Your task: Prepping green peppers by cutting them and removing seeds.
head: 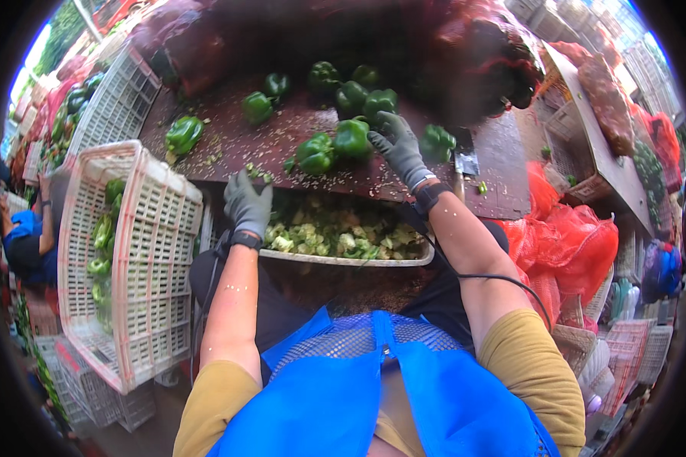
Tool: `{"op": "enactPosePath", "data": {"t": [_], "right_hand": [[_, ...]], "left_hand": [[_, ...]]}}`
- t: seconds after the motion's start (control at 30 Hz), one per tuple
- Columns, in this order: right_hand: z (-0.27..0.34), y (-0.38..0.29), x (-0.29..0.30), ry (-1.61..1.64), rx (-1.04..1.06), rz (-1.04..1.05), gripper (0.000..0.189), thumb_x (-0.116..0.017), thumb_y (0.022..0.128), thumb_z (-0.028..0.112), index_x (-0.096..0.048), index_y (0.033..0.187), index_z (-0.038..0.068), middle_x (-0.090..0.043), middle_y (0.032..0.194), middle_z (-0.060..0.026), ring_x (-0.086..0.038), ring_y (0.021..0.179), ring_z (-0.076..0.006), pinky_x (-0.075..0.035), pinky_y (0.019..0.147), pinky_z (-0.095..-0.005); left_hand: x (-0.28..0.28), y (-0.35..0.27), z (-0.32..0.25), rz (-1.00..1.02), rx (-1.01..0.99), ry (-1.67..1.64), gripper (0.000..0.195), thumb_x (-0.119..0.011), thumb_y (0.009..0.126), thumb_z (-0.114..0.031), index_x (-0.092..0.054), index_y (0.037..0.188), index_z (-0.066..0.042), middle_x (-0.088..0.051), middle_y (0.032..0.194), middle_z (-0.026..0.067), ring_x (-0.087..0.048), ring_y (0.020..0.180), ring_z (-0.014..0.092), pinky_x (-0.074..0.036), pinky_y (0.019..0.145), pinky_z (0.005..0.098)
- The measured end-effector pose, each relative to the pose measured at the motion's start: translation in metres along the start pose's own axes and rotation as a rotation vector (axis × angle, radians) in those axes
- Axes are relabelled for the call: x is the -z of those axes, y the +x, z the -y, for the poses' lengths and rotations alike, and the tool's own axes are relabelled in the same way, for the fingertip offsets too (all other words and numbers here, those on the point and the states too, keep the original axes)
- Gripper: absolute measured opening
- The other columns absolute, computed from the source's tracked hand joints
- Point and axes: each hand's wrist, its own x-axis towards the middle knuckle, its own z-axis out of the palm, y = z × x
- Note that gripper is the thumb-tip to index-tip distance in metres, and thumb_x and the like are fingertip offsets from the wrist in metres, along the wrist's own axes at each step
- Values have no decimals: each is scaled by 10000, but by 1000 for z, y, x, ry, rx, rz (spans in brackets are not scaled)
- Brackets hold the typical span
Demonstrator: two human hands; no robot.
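My left hand (248,204), in a grey glove, is over the near edge of a dark red table (228,125), with green scraps by its fingertips. My right hand (397,145), gloved as well, has spread fingers beside a green bell pepper (351,139); whether they touch is unclear. Next to that lies another bell pepper (315,154), and several more are farther back. Pale seeds are strewn over the tabletop. Right of my right hand are a bell pepper (437,143) and a knife (466,163). Below the table edge, a crate (343,261) holds pale pepper cores.
On the left stands a white plastic crate (154,257) with green peppers inside. Filled mesh sacks (480,63) rest at the table's back. Red mesh bags (571,245) are at the right. A person (31,240) in blue is at the far left. A black cable hangs from my right wrist.
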Motion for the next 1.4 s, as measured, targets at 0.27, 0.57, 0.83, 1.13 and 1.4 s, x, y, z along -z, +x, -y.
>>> {"op": "enactPosePath", "data": {"t": [0.27,0.57,0.83,1.13,1.4], "right_hand": [[-68,-47,139,-802,-154,-341,577,-682,864,435,-548,1322,110,-533,1310,-185,-505,1198,-388,-401,1046,-455],[-61,-62,139,-585,-58,-238,655,-639,891,518,-496,1351,75,-533,1323,-225,-546,1177,-416,-446,997,-462],[-54,-66,156,-791,-723,89,661,-616,834,286,-380,1376,-10,-623,1200,-297,-599,1159,-420,-466,983,-479],[47,-101,158,357,-394,-105,334,-553,976,268,-569,1201,21,-546,720,-25,-531,525,-122,-455,472,-266],[-33,-95,132,-297,-423,225,391,-518,996,312,-611,1162,-29,-649,845,-78,-605,786,-169,-492,713,-331]], "left_hand": [[-36,-2,55,368,93,-94,677,-726,799,-291,-466,1374,-46,-592,1201,242,-600,1094,381,-494,907,451],[-18,-14,28,316,15,-41,676,-720,805,-333,-477,1390,-98,-446,1392,236,-519,1203,416,-439,1008,459],[4,-21,-11,-2,-287,-217,489,-690,852,-231,-568,1286,-42,-558,1271,198,-557,1129,361,-443,989,425],[-35,-86,-96,471,-103,-903,281,-668,907,-148,-660,1144,3,-702,1028,106,-657,900,144,-527,795,290],[-52,-48,-213,401,-348,-876,522,-698,852,-209,-542,1304,0,-604,1215,203,-623,1050,301,-497,918,368]]}}
